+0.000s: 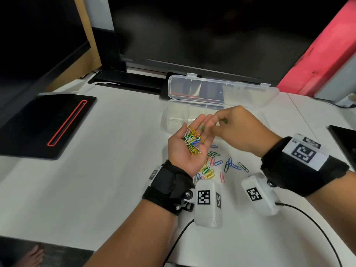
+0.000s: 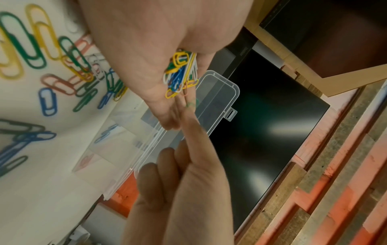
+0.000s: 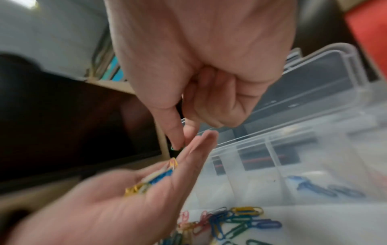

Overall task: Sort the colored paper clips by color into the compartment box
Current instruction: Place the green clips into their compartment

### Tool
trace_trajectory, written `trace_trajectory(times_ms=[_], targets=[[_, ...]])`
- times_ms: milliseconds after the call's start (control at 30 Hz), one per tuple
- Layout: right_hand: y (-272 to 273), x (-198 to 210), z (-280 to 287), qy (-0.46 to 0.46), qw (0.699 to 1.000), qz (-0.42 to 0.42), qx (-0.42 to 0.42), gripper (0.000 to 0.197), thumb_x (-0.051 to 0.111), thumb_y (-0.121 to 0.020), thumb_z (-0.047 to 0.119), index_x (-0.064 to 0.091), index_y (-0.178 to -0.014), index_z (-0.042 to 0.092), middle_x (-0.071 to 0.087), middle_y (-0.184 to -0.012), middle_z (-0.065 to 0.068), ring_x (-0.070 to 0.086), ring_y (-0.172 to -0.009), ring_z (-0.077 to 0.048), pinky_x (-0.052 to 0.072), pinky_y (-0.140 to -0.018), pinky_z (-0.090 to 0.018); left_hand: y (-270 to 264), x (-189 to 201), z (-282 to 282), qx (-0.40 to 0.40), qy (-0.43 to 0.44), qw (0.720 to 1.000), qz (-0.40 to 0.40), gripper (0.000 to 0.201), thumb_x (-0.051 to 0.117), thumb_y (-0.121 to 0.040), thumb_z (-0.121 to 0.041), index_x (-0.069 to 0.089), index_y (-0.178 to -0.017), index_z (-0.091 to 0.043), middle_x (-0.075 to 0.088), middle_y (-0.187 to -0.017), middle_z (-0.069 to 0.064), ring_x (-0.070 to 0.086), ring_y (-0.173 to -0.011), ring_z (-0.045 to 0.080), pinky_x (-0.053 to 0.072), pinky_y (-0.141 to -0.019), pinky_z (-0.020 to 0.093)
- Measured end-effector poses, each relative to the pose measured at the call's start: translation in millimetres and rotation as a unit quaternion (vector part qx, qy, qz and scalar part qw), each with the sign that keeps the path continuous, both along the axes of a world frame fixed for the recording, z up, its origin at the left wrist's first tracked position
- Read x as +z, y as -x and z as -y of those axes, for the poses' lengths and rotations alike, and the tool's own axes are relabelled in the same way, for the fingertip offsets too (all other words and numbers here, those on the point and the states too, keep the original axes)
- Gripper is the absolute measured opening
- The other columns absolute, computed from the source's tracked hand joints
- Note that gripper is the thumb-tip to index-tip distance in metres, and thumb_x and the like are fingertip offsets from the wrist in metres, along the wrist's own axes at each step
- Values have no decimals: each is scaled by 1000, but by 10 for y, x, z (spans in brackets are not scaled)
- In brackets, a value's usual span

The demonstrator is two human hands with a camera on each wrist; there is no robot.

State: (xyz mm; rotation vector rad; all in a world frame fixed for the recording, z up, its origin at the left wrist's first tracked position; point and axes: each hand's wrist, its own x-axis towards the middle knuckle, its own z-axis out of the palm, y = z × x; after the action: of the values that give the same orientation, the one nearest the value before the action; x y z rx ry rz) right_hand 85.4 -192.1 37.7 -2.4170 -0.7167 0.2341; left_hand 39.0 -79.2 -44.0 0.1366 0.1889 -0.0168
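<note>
My left hand (image 1: 179, 153) is held palm up above the white table (image 1: 96, 189), its fingers relaxed, carrying a heap of mixed paper clips (image 1: 193, 142) in yellow, white, blue and green. My right hand (image 1: 240, 130) hovers over the left fingertips, thumb and index pinching a green clip (image 3: 174, 148), which also shows in the left wrist view as the green clip (image 2: 191, 103). Just behind the hands stands the clear compartment box (image 1: 167, 116) with its lid (image 1: 240, 95) folded back. One compartment holds blue clips (image 3: 314, 187). Loose clips (image 1: 217, 164) lie on the table under my wrists.
A black pad with a red outline (image 1: 48, 124) lies at the left. A dark monitor (image 1: 192, 35) and its stand base (image 1: 131, 79) sit behind the box. A red board (image 1: 317, 54) leans at the right, with a black object (image 1: 344, 143) at the right edge.
</note>
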Motion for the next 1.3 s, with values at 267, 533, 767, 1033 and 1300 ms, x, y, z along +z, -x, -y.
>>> trace_trajectory(times_ms=[267, 533, 767, 1033, 1300], targets=[[-165, 348, 414, -337, 889, -278, -136, 29, 52, -93, 15, 39, -69, 24, 16, -59, 7, 11, -45, -9, 12, -37, -20, 12, 131, -14, -20, 7, 1000, 1, 48, 27, -104, -27, 57, -117, 9, 64, -117, 26, 49, -127, 35, 39, -105, 46], [-338, 86, 380, -478, 753, -439, -109, 15, 38, -65, 25, 23, -63, 23, 17, -49, 6, 11, -40, -12, 12, -38, -20, 60, 73, -272, 1, -19, 1000, 21, 46, 29, -104, -27, 56, -121, 6, 63, -120, 24, 54, -122, 32, 44, -100, 44], [-415, -28, 125, -499, 743, -429, -122, 13, 39, -70, 25, 42, -60, 16, 21, -52, 5, 11, -44, -12, 10, -42, -19, 114, 25, -344, 16, -8, 1000, 20, 46, 29, -104, -26, 57, -121, 7, 63, -122, 24, 52, -123, 31, 40, -104, 45], [-567, -25, -218, -420, 846, -286, -159, 39, 46, -88, 21, 20, -59, 25, 14, -50, 6, 9, -42, -13, 11, -38, -22, 116, -26, -365, 19, -4, 1000, 16, 46, 29, -104, -26, 56, -122, 7, 62, -122, 25, 53, -123, 34, 40, -103, 45], [-688, -259, -443, -453, 860, -174, -157, 50, 54, -85, 2, 39, -42, 23, 27, -44, 4, 27, -42, -16, 30, -48, -29, 71, -45, -412, 15, -19, 999, 26, 45, 30, -104, -26, 56, -122, 7, 62, -124, 24, 57, -118, 36, 41, -104, 44]])
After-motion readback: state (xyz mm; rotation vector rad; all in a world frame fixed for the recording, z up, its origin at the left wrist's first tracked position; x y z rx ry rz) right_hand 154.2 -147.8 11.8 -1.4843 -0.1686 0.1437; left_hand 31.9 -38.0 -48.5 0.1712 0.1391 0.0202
